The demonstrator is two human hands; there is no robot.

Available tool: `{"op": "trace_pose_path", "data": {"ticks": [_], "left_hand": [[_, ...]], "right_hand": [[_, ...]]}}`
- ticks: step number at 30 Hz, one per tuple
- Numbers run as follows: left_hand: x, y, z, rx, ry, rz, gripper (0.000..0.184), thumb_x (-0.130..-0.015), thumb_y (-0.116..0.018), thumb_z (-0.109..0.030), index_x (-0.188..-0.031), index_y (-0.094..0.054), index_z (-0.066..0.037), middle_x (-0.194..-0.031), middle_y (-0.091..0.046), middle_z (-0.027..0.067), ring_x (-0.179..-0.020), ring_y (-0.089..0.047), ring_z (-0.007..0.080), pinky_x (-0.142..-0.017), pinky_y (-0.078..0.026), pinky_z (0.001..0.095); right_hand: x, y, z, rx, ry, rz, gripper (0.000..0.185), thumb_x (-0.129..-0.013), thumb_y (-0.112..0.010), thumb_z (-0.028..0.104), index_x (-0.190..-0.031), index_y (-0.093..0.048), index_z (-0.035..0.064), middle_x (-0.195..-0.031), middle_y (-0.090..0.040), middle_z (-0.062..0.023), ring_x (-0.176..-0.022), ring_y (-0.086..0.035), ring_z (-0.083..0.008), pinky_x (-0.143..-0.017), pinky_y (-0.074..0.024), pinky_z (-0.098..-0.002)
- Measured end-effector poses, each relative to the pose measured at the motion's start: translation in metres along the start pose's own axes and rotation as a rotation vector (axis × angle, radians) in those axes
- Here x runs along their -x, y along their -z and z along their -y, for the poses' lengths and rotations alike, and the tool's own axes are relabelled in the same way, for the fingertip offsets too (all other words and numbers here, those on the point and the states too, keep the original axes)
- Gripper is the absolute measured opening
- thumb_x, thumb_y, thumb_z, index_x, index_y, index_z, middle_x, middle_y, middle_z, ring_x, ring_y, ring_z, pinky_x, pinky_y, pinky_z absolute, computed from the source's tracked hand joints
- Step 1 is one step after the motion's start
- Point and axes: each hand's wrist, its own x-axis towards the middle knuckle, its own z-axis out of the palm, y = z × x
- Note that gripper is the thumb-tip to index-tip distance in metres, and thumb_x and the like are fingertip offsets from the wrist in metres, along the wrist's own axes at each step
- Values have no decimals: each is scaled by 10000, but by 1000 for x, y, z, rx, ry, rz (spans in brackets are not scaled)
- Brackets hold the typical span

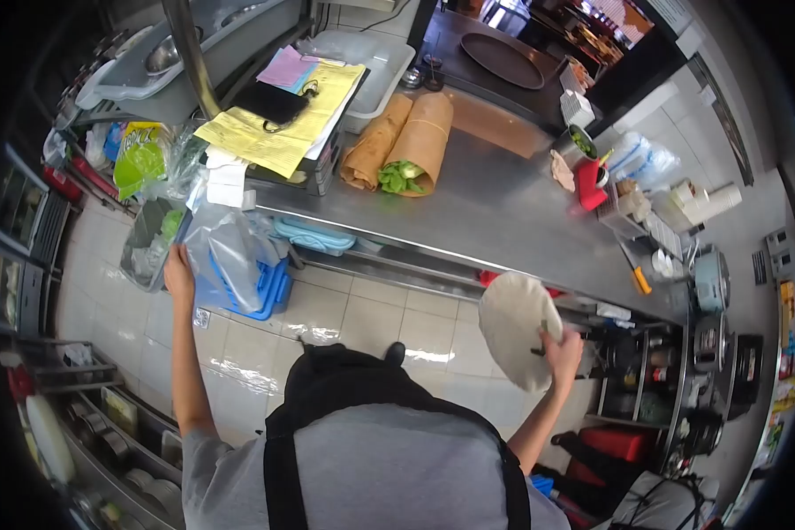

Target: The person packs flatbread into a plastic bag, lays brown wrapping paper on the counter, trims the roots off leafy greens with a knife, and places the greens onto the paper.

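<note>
At the left, my left hand (179, 272) is closed at the near rim of a grey bin (139, 268), which holds green leaves and clear plastic. A clear plastic bag (225, 247) hangs right beside that hand, over a blue crate (276, 296) on the floor. My right hand (564, 355) grips the edge of a pale round plate (514, 329), tilted nearly upright in front of the steel counter. A small dark mark shows on the plate near my fingers.
Two brown paper-wrapped bundles (428, 132), one with leafy greens showing, lie on the steel counter (495, 212). Yellow papers (278, 132) carry a black phone. An orange-handled tool (642, 281) lies at the right. Another person (658, 503) is at lower right.
</note>
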Motion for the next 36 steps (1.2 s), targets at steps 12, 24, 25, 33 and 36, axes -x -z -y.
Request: {"op": "trace_pose_path", "data": {"ticks": [12, 24, 25, 33, 36], "left_hand": [[140, 85, -159, -133, -113, 79, 168, -859, -527, -286, -879, -510, -120, -598, -585, 142, -559, -596, 328, -476, -447, 447], [233, 30, -326, 308, -300, 319, 199, -877, -493, -300, -884, -472, -103, -609, -591, 150, -542, -589, 353, -469, -462, 452], [234, 24, -330, 331, -358, 345, 204, -877, -490, -302, -878, -466, -99, -622, -596, 152, -547, -589, 358, -472, -464, 451], [146, -35, -293, 628, -360, 234, 242, -790, -538, -116, -1018, -607, -73, -1006, -599, 170, -1018, -527, 344, -840, -424, 440], [116, -60, -296, 751, -511, 381, 219, -739, -599, -92, -952, -622, -50, -1024, -590, 147, -1023, -509, 309, -852, -412, 401]], "right_hand": [[-338, -97, -108, -1214, -296, 44, 387, -728, -720, 142, -1034, -570, -40, -953, -606, -123, -809, -598, -235, -703, -480, -372], [-83, -217, 64, -971, 17, 1086, 629, -852, -478, 534, -1250, -416, 52, -1152, -535, -113, -1043, -516, -278, -894, -405, -398], [-52, -209, 93, -955, -387, 1436, 665, -856, -426, 568, -1289, -360, 68, -1165, -521, -105, -1081, -508, -251, -893, -411, -405], [-60, -232, 119, -978, 499, 1471, 734, -778, -645, 77, -1387, -236, 57, -1346, -357, -77, -1176, -413, -180, -917, -399, -302], [-81, -178, 118, -807, 539, 1614, 730, -752, -676, 88, -1373, -293, 64, -1397, -291, -49, -1252, -318, -169, -989, -337, -316]]}}
